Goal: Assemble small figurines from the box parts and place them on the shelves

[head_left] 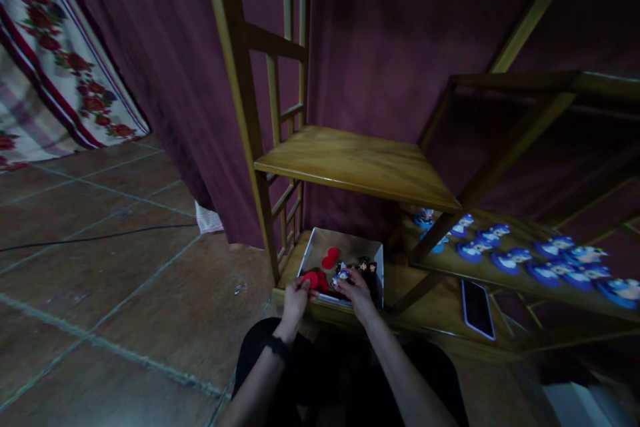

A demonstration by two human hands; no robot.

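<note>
My left hand (297, 299) pinches a round red disc (311, 279) at the near left corner of a white box (347, 239). In my right hand (356, 288) is a small blue-and-white figurine (342, 276), gripped by the fingertips over the box's near side. Inside the box lie more red discs (331, 257) at the left and several small dark figurines (364, 267) at the right. My right hand hides part of the box's contents.
The box sits on the low shelf of a wooden rack. Above it juts another wooden shelf (357, 160). To the right, several blue-based figurines (510, 259) stand on a shelf, with a phone (477, 308) lying below. A black cable (100, 237) crosses the tiled floor.
</note>
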